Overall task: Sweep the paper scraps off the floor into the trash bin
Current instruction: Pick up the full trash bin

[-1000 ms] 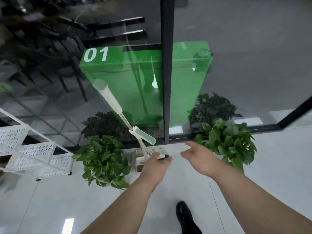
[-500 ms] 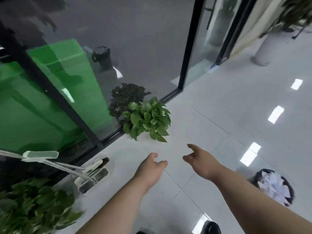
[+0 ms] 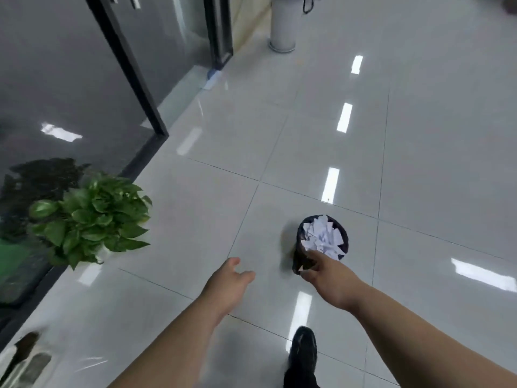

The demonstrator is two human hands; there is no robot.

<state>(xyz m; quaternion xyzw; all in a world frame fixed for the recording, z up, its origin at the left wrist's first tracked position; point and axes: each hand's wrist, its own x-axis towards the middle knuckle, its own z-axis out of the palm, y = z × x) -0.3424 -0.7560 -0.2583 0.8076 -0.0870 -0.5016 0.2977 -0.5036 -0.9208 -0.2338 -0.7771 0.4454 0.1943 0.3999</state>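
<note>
A small black trash bin (image 3: 300, 242) stands on the pale tiled floor, right of centre, stuffed with white paper scraps (image 3: 323, 235). My right hand (image 3: 330, 278) hovers in front of the bin's near side with loose fingers, holding nothing; whether it touches the bin I cannot tell. My left hand (image 3: 228, 284) hangs relaxed over bare tiles to the bin's left, also holding nothing. The broom and dustpan set (image 3: 25, 362) lies blurred at the bottom left corner by the glass wall. No loose scraps show on the floor.
A leafy potted plant (image 3: 89, 217) stands at the left against the dark glass wall (image 3: 70, 88) with black frames. A white cylindrical column base (image 3: 282, 29) rises at the far end. My black shoe (image 3: 303, 354) is at the bottom. Glossy tiles stretch ahead and right.
The view has swung right, away from the glass wall, broom and dustpan. My left hand let go of the broom handle. The bin now sits near centre, just beyond my right hand.
</note>
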